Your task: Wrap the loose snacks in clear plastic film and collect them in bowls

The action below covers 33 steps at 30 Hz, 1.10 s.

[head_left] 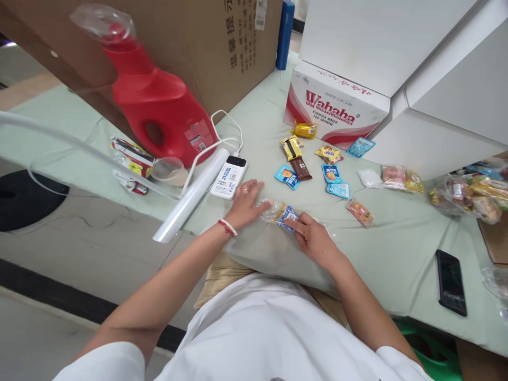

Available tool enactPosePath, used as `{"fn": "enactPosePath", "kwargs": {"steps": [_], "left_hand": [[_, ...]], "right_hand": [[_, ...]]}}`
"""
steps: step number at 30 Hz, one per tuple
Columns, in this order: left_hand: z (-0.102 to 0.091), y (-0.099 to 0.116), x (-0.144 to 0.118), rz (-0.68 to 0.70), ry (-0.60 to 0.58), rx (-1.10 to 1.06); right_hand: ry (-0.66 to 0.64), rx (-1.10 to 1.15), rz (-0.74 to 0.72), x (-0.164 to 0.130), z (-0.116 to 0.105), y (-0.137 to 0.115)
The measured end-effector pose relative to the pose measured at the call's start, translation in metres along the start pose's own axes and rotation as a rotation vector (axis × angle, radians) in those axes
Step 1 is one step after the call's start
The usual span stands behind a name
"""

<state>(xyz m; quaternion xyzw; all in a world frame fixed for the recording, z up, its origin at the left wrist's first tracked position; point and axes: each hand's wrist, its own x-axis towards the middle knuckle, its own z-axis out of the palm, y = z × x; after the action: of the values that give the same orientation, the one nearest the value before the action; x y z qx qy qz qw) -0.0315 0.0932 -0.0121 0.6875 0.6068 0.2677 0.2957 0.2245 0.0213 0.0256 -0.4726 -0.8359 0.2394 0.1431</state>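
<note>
A red jug, white power bank, Wahaha carton and black phone rest on the cloth-covered desk.

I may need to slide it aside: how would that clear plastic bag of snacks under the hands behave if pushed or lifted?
The clear bag looks thin and crinkled, so it would probably flop and sag when lifted. Only a few small packets show inside, so it is likely light. Both the left hand and right hand press it flat; pushed alone, it might bunch up on the cloth.
</note>
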Motion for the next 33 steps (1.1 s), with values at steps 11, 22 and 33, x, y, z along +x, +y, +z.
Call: {"fn": "enactPosePath", "kwargs": {"steps": [11, 22, 33], "left_hand": [[-0.002, 0.060, -0.035, -0.037, -0.201, -0.351], [0.041, 0.078, -0.035, 0.049, -0.112, -0.082], [0.058, 0.079, -0.041, 0.100, -0.030, 0.088]], "right_hand": [[0.012, 0.054, -0.023, 0.004, 0.000, -0.005], [0.189, 0.093, -0.157, -0.031, 0.016, 0.002], [0.489, 0.206, 0.256, -0.084, -0.005, 0.039]]}}
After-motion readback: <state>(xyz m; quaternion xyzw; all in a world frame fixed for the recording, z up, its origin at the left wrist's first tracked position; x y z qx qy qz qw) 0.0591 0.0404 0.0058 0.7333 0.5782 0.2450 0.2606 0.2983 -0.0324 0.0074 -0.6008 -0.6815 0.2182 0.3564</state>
